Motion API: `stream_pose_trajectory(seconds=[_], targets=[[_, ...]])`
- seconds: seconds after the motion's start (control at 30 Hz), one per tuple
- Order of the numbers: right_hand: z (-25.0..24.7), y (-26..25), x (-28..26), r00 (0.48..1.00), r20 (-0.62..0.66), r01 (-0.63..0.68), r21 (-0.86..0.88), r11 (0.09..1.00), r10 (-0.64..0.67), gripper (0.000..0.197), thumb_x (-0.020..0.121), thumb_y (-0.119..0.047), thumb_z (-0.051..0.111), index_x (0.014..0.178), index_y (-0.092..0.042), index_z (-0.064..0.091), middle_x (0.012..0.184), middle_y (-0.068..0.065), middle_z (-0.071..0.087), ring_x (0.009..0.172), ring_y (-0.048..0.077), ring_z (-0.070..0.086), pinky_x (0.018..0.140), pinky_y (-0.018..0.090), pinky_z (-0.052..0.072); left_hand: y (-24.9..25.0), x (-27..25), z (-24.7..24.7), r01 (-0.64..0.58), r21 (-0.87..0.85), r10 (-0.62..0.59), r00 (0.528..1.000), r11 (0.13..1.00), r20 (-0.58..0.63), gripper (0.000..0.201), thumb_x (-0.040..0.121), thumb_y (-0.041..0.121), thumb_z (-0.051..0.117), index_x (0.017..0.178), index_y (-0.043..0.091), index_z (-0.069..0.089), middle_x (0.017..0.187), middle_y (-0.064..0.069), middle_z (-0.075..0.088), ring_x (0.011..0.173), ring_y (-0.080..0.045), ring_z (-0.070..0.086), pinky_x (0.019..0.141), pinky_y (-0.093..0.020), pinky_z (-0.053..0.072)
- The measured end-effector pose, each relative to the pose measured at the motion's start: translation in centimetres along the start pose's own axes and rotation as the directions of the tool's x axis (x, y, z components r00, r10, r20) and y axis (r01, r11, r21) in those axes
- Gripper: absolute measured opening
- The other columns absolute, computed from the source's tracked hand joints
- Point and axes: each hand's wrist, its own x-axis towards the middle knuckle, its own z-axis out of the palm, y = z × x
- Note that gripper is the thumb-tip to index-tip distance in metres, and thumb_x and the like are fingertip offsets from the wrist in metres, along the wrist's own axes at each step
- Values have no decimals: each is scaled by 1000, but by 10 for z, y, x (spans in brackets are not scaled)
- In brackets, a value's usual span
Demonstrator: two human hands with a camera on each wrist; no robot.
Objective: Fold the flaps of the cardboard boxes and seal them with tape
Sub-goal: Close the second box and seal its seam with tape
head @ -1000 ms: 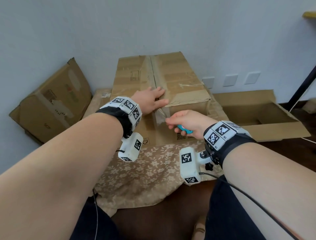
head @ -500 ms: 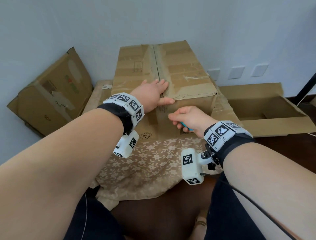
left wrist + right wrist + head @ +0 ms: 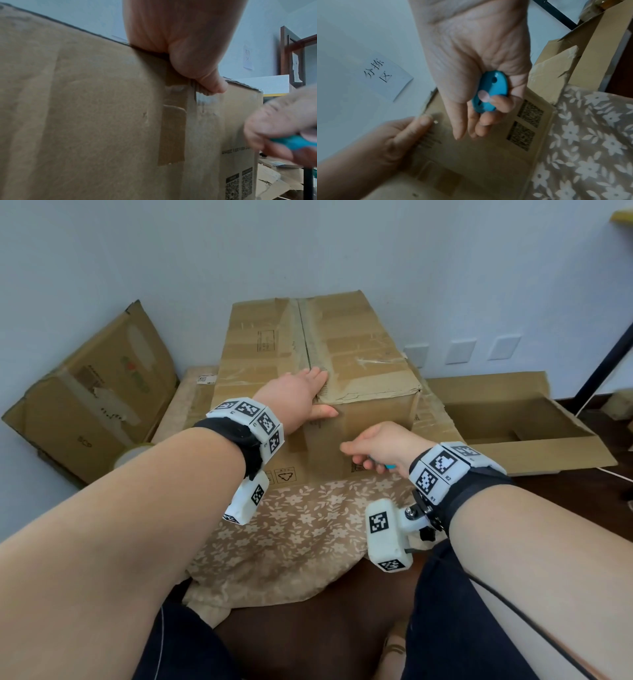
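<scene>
A closed cardboard box (image 3: 356,361) stands on the floral cloth, its top seam taped. My left hand (image 3: 301,395) lies over the near top edge with its fingers flat on the lid. Its thumb (image 3: 211,83) presses a strip of clear tape (image 3: 205,100) against the front face. My right hand (image 3: 380,446) hovers just off the front face, lower right of the thumb. It holds a blue oval cutter (image 3: 489,93) tucked under its curled last fingers, while thumb and forefinger point left. It touches no tape.
A tape roll (image 3: 133,455) shows behind my left forearm. A taped box (image 3: 96,395) leans on the wall at left. An open empty box (image 3: 513,422) lies at right, near a black pole (image 3: 606,354). The floral cloth (image 3: 301,529) covers the low surface.
My right hand let go of the tape end and drew back to the lower right. The left thumb slid onto the front face, pressing the tape down.
</scene>
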Motion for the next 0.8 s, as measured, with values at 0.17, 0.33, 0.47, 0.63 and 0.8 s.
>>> stream_pose_trajectory(seconds=[0.17, 0.33, 0.47, 0.63, 0.8], targets=[[-5, -27, -11, 991, -43, 124, -106, 987, -130, 28, 83, -30, 70, 91, -4, 72, 82, 8, 70, 67, 18, 53, 51, 25, 38, 1, -4, 2, 19, -24, -19, 999, 1000, -41, 84, 91, 54, 45, 152, 12, 5, 159, -6, 5, 145, -24, 16, 116, -40, 20], [-14, -39, -27, 910, -179, 353, -142, 925, -375, 14, 84, -26, 69, 81, -12, 68, 71, -3, 67, 53, 6, 53, 52, 18, 41, -1, 0, 9, 22, -45, -25, 998, 999, -61, 87, 89, 52, 51, 151, 12, 6, 159, -5, 7, 144, -24, 18, 114, -43, 25], [-20, -47, -28, 718, -380, 427, -420, 801, -583, 13, 79, -34, 72, 78, -23, 67, 80, -10, 62, 78, 10, 59, 72, 27, 48, 1, -2, 6, 14, -33, -16, 998, 999, -65, 92, 86, 50, 57, 151, 9, 6, 159, -8, 9, 145, -22, 15, 116, -39, 19], [-19, -52, -24, 694, -272, 292, -740, 606, -667, 41, 81, -52, 67, 112, -27, 64, 104, -5, 52, 91, 19, 56, 68, 29, 41, -1, -2, 11, 12, -40, -16, 994, 999, -108, 98, 82, 50, 63, 151, 11, 6, 158, -5, 12, 144, -21, 16, 116, -40, 20], [-15, -49, -11, 748, -189, 206, -845, 493, -637, 55, 81, -63, 58, 121, -25, 62, 110, 3, 49, 92, 22, 55, 66, 29, 39, -3, -6, 14, -12, -32, 7, 989, 999, -150, 101, 78, 48, 69, 151, 12, 9, 157, -4, 18, 142, -20, 22, 116, -38, 23]])
